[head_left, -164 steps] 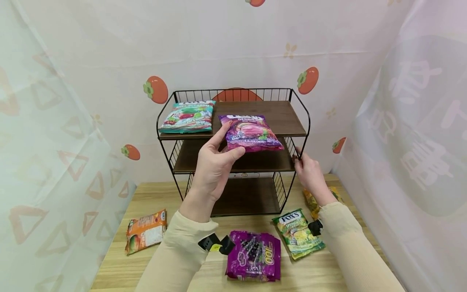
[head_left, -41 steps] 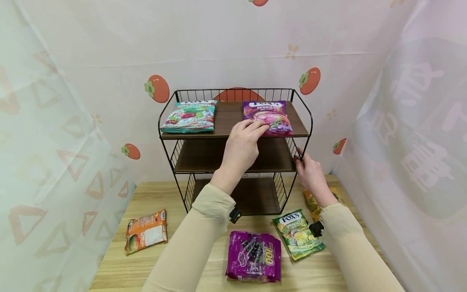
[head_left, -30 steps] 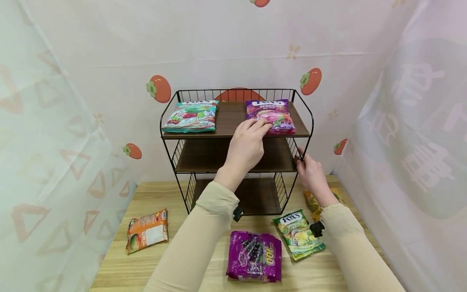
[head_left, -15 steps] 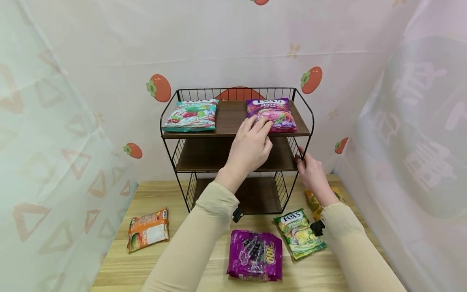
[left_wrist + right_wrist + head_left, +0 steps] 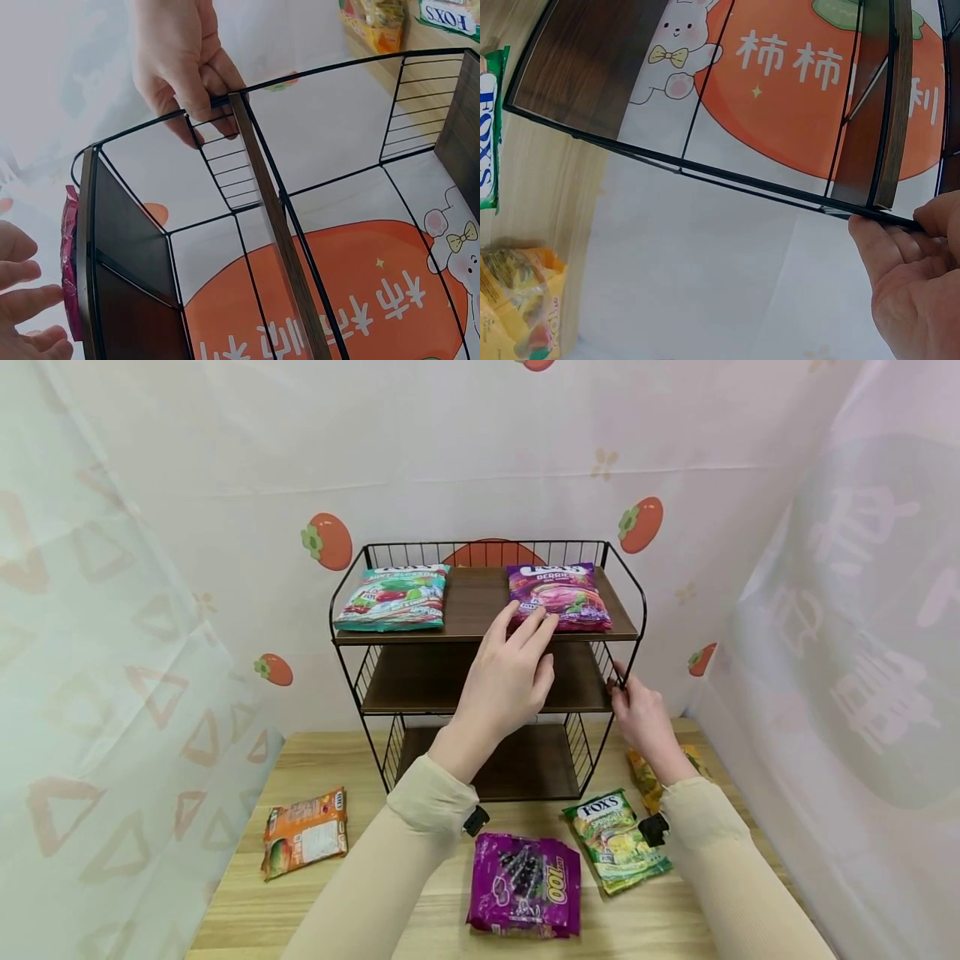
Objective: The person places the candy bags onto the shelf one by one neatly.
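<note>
On the right part of the rack's top shelf lies a purple bag of Fox's berries candy (image 5: 562,597). My left hand (image 5: 506,681) is at its front left corner, fingers extended and slightly spread, not gripping it. In the left wrist view, one fingertip of that hand (image 5: 26,300) reaches the bag's edge (image 5: 70,262) or nearly so. My right hand (image 5: 641,714) holds the right side frame of the black wire rack (image 5: 477,593) at the middle shelf; the right wrist view shows its fingers and thumb (image 5: 915,270) around the frame bar. A teal Fox's candy bag (image 5: 397,599) lies on the top shelf's left part.
On the wooden table (image 5: 420,910) in front of the rack lie a purple candy bag (image 5: 525,885), a green Fox's bag (image 5: 618,843), a yellow bag (image 5: 645,777) partly behind the right arm, and an orange bag (image 5: 305,832). Printed cloth walls enclose three sides.
The purple berries bag went from my left hand's grip in the air onto the top shelf's right side. My left hand let go and drew back slightly. The right hand kept its hold.
</note>
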{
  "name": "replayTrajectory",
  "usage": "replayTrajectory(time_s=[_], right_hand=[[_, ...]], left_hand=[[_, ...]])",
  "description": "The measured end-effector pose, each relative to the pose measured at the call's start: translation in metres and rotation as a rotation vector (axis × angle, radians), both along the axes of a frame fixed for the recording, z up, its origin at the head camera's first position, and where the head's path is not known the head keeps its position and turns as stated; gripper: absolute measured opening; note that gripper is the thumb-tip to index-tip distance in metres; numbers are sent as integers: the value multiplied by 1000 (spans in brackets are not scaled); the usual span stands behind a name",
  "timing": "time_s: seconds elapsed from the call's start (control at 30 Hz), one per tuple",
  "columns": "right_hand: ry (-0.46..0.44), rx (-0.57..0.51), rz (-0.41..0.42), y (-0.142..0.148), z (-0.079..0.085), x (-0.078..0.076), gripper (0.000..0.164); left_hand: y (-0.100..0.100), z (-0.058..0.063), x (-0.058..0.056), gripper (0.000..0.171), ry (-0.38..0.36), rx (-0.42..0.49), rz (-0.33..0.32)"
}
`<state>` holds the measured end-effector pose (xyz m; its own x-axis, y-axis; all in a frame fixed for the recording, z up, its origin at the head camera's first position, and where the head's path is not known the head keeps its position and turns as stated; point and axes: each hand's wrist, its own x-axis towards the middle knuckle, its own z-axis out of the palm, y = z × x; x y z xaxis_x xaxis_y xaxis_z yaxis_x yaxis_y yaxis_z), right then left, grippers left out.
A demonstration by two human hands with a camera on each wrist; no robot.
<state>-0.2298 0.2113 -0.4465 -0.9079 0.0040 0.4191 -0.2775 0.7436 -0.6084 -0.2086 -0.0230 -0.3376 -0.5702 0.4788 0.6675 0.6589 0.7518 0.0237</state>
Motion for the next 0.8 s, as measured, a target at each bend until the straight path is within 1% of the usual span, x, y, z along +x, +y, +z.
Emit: replayTrajectory(time_s=[0.17,0.43,0.6,0.8], right_hand=[[-3,0,0,0,1,1,45],[1,5,-8,0,1,1,46],[15,4,-5,0,0,1,45],[5,0,-5,0,0,1,46]], left_hand=[[-5,-5,8,45,37,14,-33],[-14,-15,21,46,50,18,-83],[-23,-22,29,44,50,-8,-78],[-37,-32,36,46,-2,-12,-54]])
